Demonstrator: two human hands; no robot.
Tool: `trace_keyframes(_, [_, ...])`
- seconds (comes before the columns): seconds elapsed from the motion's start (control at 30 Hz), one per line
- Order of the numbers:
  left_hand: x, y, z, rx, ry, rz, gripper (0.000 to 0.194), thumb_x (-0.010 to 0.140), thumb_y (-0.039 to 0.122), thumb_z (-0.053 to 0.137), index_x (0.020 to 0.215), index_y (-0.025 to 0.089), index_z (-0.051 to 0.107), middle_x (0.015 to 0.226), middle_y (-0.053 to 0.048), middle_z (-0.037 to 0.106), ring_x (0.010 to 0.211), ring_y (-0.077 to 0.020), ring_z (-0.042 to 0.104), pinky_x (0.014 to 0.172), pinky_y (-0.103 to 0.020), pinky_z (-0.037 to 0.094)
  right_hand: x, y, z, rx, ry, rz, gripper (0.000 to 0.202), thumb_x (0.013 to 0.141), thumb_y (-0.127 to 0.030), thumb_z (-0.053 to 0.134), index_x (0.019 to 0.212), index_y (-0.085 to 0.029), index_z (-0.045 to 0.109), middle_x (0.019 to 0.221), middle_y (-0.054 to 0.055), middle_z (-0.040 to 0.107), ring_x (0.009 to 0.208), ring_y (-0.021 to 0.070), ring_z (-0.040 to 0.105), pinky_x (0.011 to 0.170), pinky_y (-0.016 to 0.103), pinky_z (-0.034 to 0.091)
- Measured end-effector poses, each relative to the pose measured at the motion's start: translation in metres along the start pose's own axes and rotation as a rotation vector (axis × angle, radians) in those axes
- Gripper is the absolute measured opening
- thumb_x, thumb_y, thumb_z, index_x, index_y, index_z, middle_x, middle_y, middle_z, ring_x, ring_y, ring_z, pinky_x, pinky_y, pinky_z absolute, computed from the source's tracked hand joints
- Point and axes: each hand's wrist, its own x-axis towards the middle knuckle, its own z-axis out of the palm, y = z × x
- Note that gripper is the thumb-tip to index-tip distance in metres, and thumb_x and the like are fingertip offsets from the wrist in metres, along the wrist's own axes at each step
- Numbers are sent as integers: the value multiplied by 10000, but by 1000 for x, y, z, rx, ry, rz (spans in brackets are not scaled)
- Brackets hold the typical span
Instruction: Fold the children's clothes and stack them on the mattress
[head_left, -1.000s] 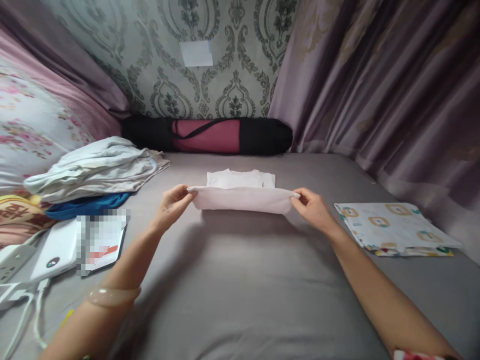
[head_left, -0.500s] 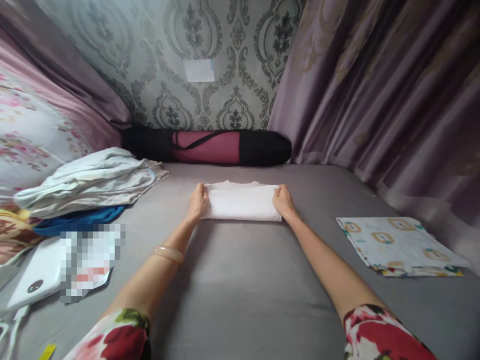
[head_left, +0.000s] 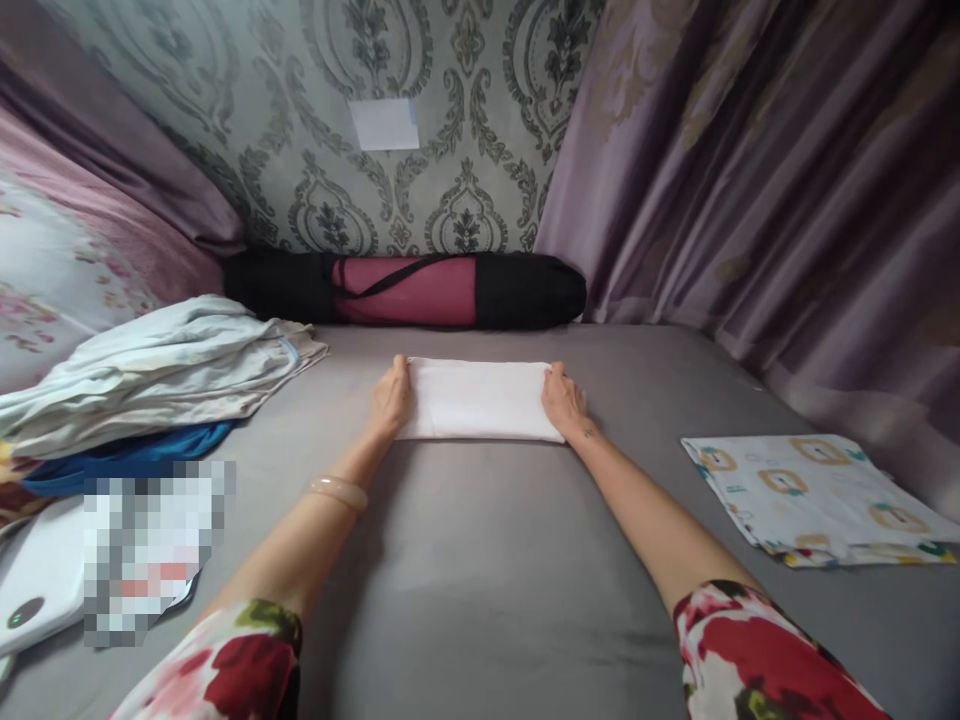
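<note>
Fingertips partly hidden by the cloth, a person's left hand (head_left: 391,395) and right hand (head_left: 565,402) pinch the far left and far right corners of a folded white garment (head_left: 476,400), fingers curled closed. Pixelation masks a flat object (head_left: 161,560) at near left, beside a white device (head_left: 52,570) cut off by the frame's edge. The garment lies mid-scene on a gray sheet (head_left: 480,590), its long axis running left to right; which way its neckline points cannot be told. Half a second earlier, a scalloped edge showed beyond the fold; now the far edge is nearly straight.
</note>
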Motion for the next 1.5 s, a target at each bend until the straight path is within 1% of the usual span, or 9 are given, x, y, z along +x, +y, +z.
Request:
trace_keyframes(0.17, [12, 3, 4, 82, -51, -50, 380, 1010, 345, 208, 1208, 172, 482, 1015, -146, 693, 914, -262, 657, 716, -303, 399, 10, -1, 1, -25, -21, 21, 322, 1030, -283, 215, 1196, -132, 446, 999, 174, 699, 940, 282, 679, 769, 346, 449])
trace_keyframes(0.4, [13, 4, 7, 103, -123, -147, 375, 1006, 361, 210, 1215, 190, 470, 1035, -159, 688, 943, -278, 661, 722, -318, 425, 17, 0, 4, -8, -46, 55, 341, 1029, -298, 224, 1198, -119, 460, 1000, 187, 694, 977, 291, 670, 808, 359, 451])
trace_keyframes(0.8, [17, 12, 7, 60, -110, -272, 363, 957, 406, 325, 1104, 180, 567, 1057, -186, 684, 991, -308, 651, 776, -369, 463, 26, -4, 11, 60, -33, 225, 379, 990, -326, 361, 1153, -79, 598, 1089, 243, 669, 1072, 307, 638, 901, 389, 448])
trace_keyframes(0.9, [20, 8, 6, -11, -88, -337, 343, 928, 429, 387, 1020, 175, 599, 1061, -190, 684, 1014, -311, 642, 789, -367, 465, 28, -2, 9, 165, -28, 269, 400, 974, -345, 393, 1154, -71, 623, 1109, 256, 664, 1103, 325, 623, 915, 404, 447])
trace_keyframes(1.0, [20, -1, 3, -195, -95, -387, 345, 891, 463, 439, 802, 176, 611, 911, -174, 697, 948, -297, 653, 744, -335, 472, 30, 7, 6, 305, -79, 304, 446, 974, -389, 381, 1099, -68, 665, 1103, 264, 668, 1103, 316, 627, 887, 371, 468])
trace_keyframes(1.13, [3, -13, -7, -475, -147, -455, 340, 854, 461, 463, 688, 180, 559, 636, -69, 620, 624, -198, 624, 577, -272, 463, 23, 23, 2, 422, -158, 322, 502, 990, -397, 302, 953, -97, 703, 896, 187, 724, 751, 215, 704, 636, 269, 518])
trace_keyframes(1.23, [-21, -15, -20, -551, -179, -456, 306, 799, 457, 532, 698, 169, 560, 593, -16, 583, 511, -137, 551, 501, -233, 434, 8, 31, -1, 493, -203, 320, 477, 990, -401, 307, 906, -122, 684, 782, 116, 714, 527, 137, 626, 475, 220, 469])
trace_keyframes(1.4, [-56, -17, -45, -662, -270, -409, 383, 669, 527, 661, 692, 151, 595, 528, 15, 525, 455, -93, 464, 436, -196, 331, -24, 39, -12, 645, -299, 309, 412, 974, -432, 404, 749, -153, 607, 640, 27, 611, 401, 63, 452, 359, 175, 324])
trace_keyframes(1.5, [-66, -21, -54, -683, -344, -388, 459, 573, 565, 715, 751, 151, 628, 530, 30, 519, 440, -81, 426, 432, -201, 292, -39, 44, -22, 702, -392, 222, 353, 951, -392, 486, 689, -164, 552, 572, -28, 530, 390, 40, 396, 349, 162, 262])
